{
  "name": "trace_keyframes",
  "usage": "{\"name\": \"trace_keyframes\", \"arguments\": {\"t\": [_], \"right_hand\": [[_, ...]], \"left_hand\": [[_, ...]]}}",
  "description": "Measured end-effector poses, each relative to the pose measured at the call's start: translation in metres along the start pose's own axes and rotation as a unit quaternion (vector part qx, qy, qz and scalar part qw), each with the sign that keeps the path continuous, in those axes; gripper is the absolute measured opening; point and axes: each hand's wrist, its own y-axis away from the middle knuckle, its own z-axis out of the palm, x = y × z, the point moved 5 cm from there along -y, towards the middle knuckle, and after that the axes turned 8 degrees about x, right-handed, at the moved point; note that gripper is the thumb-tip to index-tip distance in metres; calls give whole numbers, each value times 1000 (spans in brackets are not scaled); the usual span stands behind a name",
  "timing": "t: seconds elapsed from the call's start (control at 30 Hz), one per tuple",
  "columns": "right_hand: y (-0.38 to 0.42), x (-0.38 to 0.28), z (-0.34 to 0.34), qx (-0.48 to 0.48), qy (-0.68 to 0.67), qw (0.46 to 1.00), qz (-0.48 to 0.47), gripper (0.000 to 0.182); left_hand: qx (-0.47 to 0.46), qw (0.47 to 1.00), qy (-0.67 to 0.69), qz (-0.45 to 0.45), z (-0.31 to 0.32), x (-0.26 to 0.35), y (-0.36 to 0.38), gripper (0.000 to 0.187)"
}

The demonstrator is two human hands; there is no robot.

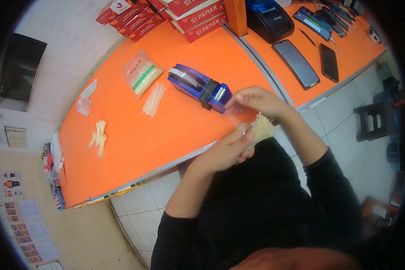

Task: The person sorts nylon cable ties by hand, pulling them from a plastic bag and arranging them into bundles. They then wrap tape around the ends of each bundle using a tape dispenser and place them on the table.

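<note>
My left hand [236, 148] is closed around a bundle of thin pale sticks [263, 130] with a flared end, just off the table's front edge. A strip of clear tape [234, 119] runs between the left thumb and the fingertips of my right hand [258, 101]. Those right fingers are bent together at the tape, slightly blurred, beside the cutting end of a blue tape dispenser [198, 87]. Loose pale sticks [154, 100] lie left of the dispenser. Behind them is a clear plastic pack with a green band [141, 74]. Several finished-looking bundles [100, 137] rest farther left.
Red-and-white boxes [198, 20] are stacked at the back of the orange table [135, 148]. A crumpled clear wrapper [85, 99] lies at the left. On the right section stand a black printer [270, 20] and several phones, one with a lit screen [297, 64]. A dark stool [375, 119] stands on the tiles.
</note>
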Motion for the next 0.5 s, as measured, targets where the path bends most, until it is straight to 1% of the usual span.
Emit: {"name": "trace_keyframes", "arguments": {"t": [0.03,0.07,0.13,0.17,0.23,0.27,0.33,0.37,0.43,0.47,0.5], "right_hand": [[-3,-1,7,-23,-36,999,4,35],[-7,2,9,-24,-36,999,3,35],[-16,5,18,-57,-105,993,12,41],[-17,4,20,-59,-104,993,12,41],[-16,-1,21,-26,-135,989,51,37],[-17,2,22,-26,-134,989,50,37],[-20,8,20,-5,-140,990,22,28],[-20,10,19,-4,-140,990,22,28],[-19,12,16,-8,-195,980,46,15],[-19,12,14,-7,-194,980,46,15],[-19,12,10,3,-164,985,48,16]], "left_hand": [[-4,1000,0,3,3,3,1,33],[-3,1000,1,4,6,6,0,33],[15,1000,-6,22,9,10,-2,28],[16,1000,-6,22,10,9,-4,28],[51,996,-75,24,10,3,-10,26],[51,996,-76,24,10,-1,-13,26],[46,997,-54,23,11,-6,-20,28],[45,997,-53,23,12,-8,-23,28],[47,997,-43,46,15,-6,-28,30],[46,997,-43,47,15,-5,-29,30],[42,997,-50,49,16,-4,-30,31]]}}
